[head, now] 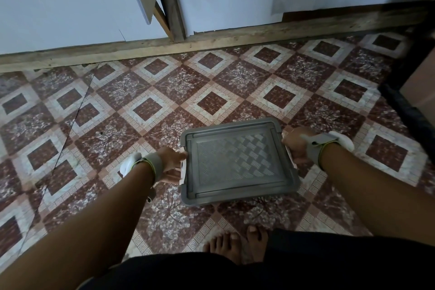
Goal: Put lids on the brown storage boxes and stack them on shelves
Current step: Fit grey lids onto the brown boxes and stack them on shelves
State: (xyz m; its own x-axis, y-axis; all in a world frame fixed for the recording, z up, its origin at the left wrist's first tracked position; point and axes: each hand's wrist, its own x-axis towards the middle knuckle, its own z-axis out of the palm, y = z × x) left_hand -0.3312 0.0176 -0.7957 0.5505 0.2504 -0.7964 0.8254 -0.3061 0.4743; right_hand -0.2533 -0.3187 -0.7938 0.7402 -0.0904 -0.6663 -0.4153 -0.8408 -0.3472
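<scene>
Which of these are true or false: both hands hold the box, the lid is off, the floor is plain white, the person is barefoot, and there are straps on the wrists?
1. Both hands hold the box. True: the left hand and the right hand each have a grip on one side of the storage box.
2. The lid is off. False: a grey lid covers the top of the box.
3. The floor is plain white. False: the floor has patterned red-brown and white tiles.
4. The person is barefoot. True: bare toes show below the box.
5. Straps are on the wrists. True: a grey wrist strap sits on each wrist.
</scene>
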